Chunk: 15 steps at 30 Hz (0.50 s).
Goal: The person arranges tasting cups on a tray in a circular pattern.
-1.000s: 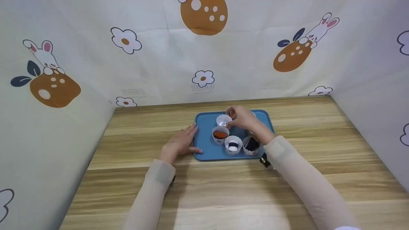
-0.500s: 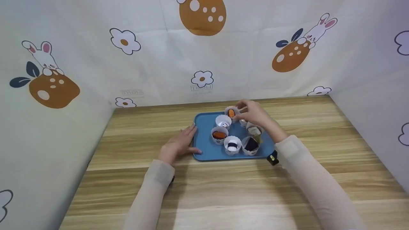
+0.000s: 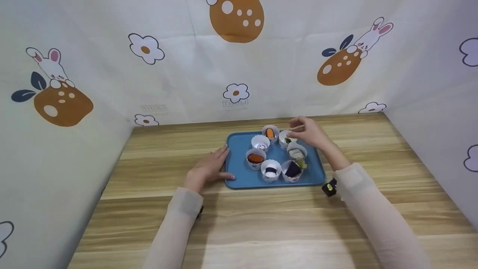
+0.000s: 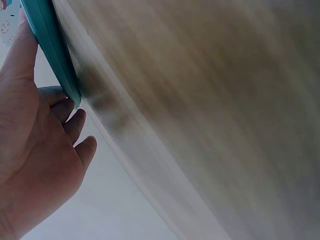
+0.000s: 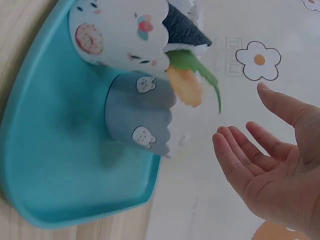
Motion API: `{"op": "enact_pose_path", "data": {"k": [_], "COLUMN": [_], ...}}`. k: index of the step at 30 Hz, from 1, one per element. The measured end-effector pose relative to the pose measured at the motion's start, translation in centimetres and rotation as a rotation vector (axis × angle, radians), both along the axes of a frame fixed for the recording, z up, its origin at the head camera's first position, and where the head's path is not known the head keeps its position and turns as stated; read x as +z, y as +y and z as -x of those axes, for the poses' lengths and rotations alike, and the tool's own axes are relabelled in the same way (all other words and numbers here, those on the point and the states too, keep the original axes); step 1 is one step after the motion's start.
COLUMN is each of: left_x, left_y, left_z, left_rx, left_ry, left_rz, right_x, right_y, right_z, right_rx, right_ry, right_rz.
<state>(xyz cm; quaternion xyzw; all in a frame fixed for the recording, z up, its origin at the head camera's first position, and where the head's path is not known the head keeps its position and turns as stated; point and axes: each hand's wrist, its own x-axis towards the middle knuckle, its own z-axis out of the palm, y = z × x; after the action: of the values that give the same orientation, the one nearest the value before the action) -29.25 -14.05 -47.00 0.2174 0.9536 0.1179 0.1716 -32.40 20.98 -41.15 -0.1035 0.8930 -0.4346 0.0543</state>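
A blue tray (image 3: 239, 179) on the wooden table bears several paper cups in a ring. My left hand (image 3: 209, 168) lies along its left edge, thumb at the front corner, fingers stretched along the side; in the left wrist view this hand (image 4: 40, 150) touches the tray (image 4: 55, 55). Above the back-right cup (image 3: 285, 145) is my right hand (image 3: 312, 132). The right wrist view shows that hand (image 5: 280, 175) with fingers loosely bent, thumb apart, nothing between them. A cup with a dark rice ball (image 3: 292, 170) and a green-and-yellow garnish (image 3: 300, 163) stands at the front right.
Other cups hold orange-topped sushi (image 3: 255, 158), a white piece with a dark band (image 3: 271, 171) and a pale dumpling-like piece (image 3: 296, 153). A patterned cloth (image 3: 186, 74) hangs behind and beside the wooden table (image 3: 168, 160).
My right hand has moved right, from the back-left cups to the back-right cup, uncovering the orange-topped cup at the back and the cups on the right. My left hand stays at the tray edge.
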Motion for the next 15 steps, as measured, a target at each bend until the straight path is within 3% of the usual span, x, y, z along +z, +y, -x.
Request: {"op": "enact_pose_path", "data": {"k": [10,15], "left_x": [0.0,0.5], "left_y": [0.2,0.4], "left_z": [0.5,0.7], "left_rx": [0.028,0.056], "left_ry": [-0.024,0.022], "left_rz": [-0.033,-0.027], "right_x": [-0.9,-1.2], "right_y": [2.7,3.8], "right_z": [-0.3,-0.3], "right_rx": [0.000,-0.012], "right_ry": [0.045,0.078], "right_rz": [-0.002,-0.064]}}
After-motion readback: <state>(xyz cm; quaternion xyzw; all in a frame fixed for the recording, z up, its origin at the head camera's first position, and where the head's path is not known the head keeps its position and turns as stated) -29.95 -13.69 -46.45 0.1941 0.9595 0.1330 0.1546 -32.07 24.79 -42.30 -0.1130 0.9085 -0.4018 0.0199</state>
